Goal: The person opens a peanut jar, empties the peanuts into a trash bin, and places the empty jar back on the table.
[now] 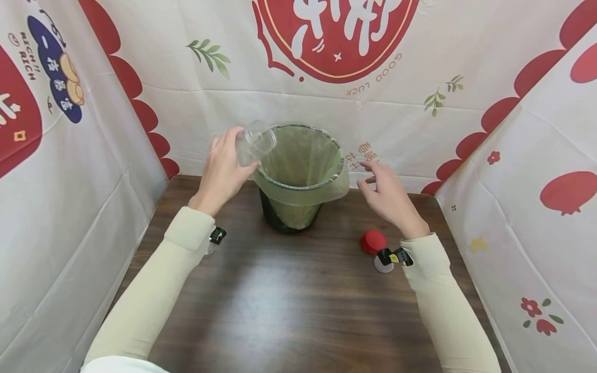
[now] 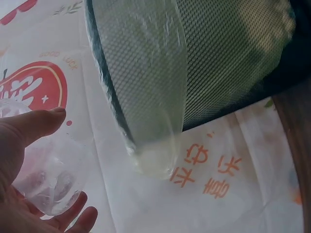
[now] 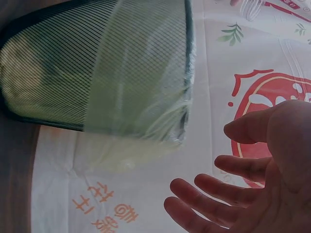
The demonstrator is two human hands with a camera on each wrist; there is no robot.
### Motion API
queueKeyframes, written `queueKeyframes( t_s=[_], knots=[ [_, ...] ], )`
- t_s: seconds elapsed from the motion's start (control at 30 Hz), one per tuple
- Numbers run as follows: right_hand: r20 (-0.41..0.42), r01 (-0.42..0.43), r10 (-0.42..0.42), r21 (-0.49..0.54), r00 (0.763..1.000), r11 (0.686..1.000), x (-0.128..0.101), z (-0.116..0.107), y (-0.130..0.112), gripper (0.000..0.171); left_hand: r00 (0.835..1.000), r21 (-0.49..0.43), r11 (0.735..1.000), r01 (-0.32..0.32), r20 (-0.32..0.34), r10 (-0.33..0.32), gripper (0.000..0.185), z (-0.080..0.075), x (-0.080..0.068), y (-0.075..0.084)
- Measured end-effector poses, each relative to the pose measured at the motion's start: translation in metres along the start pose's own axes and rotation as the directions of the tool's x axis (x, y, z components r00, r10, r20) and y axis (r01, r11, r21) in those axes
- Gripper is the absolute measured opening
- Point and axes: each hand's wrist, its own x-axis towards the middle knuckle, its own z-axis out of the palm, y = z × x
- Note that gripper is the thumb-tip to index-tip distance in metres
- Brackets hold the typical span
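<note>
In the head view alone, a red cap (image 1: pixel 373 241) lies behind the right hand (image 1: pixel 387 194).

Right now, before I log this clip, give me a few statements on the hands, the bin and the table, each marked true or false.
1. The left hand holds a clear plastic bottle at the bin's rim. True.
2. The right hand grips the red cap. False: it is open beside the bin, and the cap lies on the table.
3. The mesh bin is lined with a green bag. True.
4. The bin lies tipped over. False: it stands upright.
</note>
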Motion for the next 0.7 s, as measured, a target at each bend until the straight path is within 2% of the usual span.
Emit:
queueKeyframes(
  t_s=[0.2, 0.37, 0.7],
  knots=[
    [-0.014, -0.017, 0.017, -0.005, 1.000, 1.000, -0.020, 0.012, 0.006, 0.056, 0.995, -0.078, 0.992, 0.099, 0.020, -0.097, 0.083, 0.008, -0.023, -0.008],
    [-0.012, -0.043, 0.043, 0.015, 0.999, 0.999, -0.035, 0.023, 0.010, 0.056, 0.983, -0.113, 0.977, 0.182, 0.049, -0.178, 0.090, 0.018, -0.044, -0.020],
    [0.000, -0.093, 0.093, 0.033, 0.996, 0.995, -0.060, 0.045, 0.022, 0.056, 0.975, -0.192, 0.956, 0.221, 0.035, -0.218, 0.088, 0.042, -0.074, -0.043]
  ],
)
